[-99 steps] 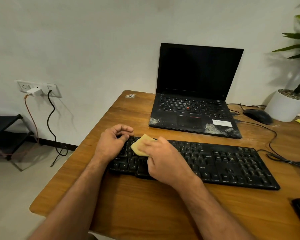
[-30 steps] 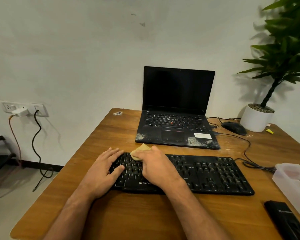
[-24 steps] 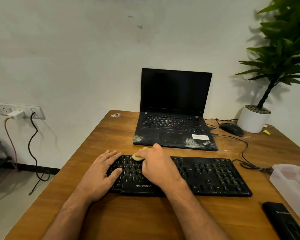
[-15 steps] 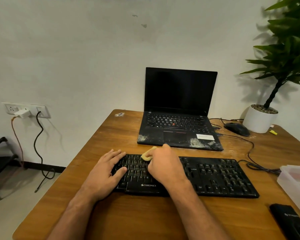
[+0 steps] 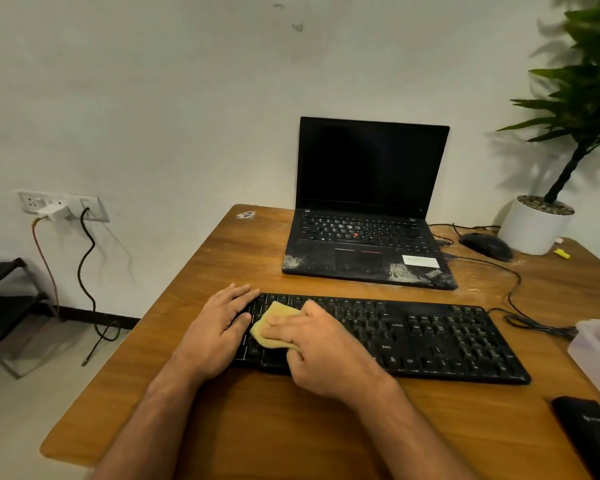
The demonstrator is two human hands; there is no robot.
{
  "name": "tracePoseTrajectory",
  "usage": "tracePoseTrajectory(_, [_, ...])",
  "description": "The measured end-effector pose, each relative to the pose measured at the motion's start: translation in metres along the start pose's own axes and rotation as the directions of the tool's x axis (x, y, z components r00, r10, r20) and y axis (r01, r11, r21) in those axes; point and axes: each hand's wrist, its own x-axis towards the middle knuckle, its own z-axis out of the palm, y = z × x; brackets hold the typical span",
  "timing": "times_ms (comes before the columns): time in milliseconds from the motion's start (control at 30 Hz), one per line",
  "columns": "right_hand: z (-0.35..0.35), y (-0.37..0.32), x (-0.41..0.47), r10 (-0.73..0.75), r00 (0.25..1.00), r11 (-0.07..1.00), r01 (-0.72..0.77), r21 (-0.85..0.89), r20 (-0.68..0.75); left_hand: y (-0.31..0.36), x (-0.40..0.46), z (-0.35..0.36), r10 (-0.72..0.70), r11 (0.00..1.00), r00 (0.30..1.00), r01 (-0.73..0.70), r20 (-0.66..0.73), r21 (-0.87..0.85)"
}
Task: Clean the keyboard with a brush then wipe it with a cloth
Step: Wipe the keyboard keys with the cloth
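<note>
We see soft, even indoor light; the plant throws a blurred shadow on the wall, and the edges bend.

Keyboard keys: "Ctrl", "Alt", "Shift"; laptop palmrest: "ThinkPad".

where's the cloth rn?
Head view: the yellow cloth lies on the left end of the keyboard, gripped by the right hand, just right of the left hand.
</note>
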Motion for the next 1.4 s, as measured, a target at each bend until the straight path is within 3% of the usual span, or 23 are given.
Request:
tracePoseTrajectory(100, [0.006, 0.002, -0.007, -0.055, 0.998, 0.998, 0.054, 0.035, 0.009, 0.000, 0.001, 0.001, 0.005, 1.000, 1.000, -0.005, -0.007, 0.029])
tracePoseTrajectory(200, [0.010, 0.002, -0.013, -0.165, 0.983, 0.986, 0.163, -0.039, -0.082, -0.001, 0.002, 0.001, 0.010, 0.999, 1.000, -0.010, -0.009, 0.050])
tracePoseTrajectory(267, [0.011, -0.003, -0.011, -0.214, 0.976, 0.974, 0.209, -0.082, -0.049, -0.002, 0.002, 0.001, 0.013, 0.998, 1.000, -0.013, -0.009, 0.056])
tracePoseTrajectory(500, [-0.001, 0.014, -0.024, -0.203, 0.966, 0.974, 0.183, -0.131, -0.161, 0.001, 0.000, 0.001, 0.016, 0.996, 1.000, -0.015, -0.011, 0.086])
tracePoseTrajectory(567, [0.002, 0.010, -0.023, -0.227, 0.968, 0.968, 0.213, -0.130, -0.103, 0.000, 0.001, 0.001, 0.011, 0.997, 1.000, -0.011, -0.008, 0.082])
tracePoseTrajectory(667, [0.002, 0.004, -0.020, -0.145, 0.989, 0.986, 0.141, -0.090, -0.037, 0.001, 0.000, 0.000, 0.001, 0.997, 1.000, -0.001, -0.001, 0.076])
tracePoseTrajectory(967, [-0.014, 0.034, 0.026, 0.232, 0.959, 0.943, -0.263, -0.204, -0.163, 0.004, -0.002, -0.001, 0.006, 0.994, 1.000, -0.008, 0.013, 0.107])
tracePoseTrajectory(1033, [-0.010, 0.034, 0.026, 0.222, 0.959, 0.955, -0.250, -0.162, -0.174, 0.004, -0.002, -0.001, 0.001, 0.994, 1.000, -0.002, 0.012, 0.110])
tracePoseTrajectory(1100, [-0.003, 0.021, 0.023, 0.134, 0.983, 0.988, -0.143, -0.064, -0.127, 0.003, -0.002, -0.001, 0.003, 0.993, 1.000, -0.004, 0.015, 0.117])
tracePoseTrajectory(1167, [0.001, 0.012, 0.020, 0.102, 0.988, 0.991, -0.111, -0.073, -0.117, 0.003, 0.000, -0.001, 0.005, 0.993, 1.000, -0.008, 0.022, 0.115])
tracePoseTrajectory(1300, [-0.011, 0.035, 0.012, 0.358, 0.893, 0.907, -0.402, -0.123, -0.272, 0.002, -0.001, -0.001, 0.003, 0.996, 1.000, -0.005, 0.022, 0.093])
tracePoseTrajectory(1333, [-0.014, 0.041, 0.009, 0.387, 0.876, 0.897, -0.430, -0.104, -0.289, 0.002, -0.001, -0.001, 0.004, 0.996, 1.000, -0.006, 0.019, 0.090])
tracePoseTrajectory(1400, [-0.014, 0.042, 0.006, 0.314, 0.919, 0.939, -0.337, -0.065, -0.238, 0.002, -0.001, -0.001, 0.001, 0.996, 1.000, -0.003, 0.021, 0.093])
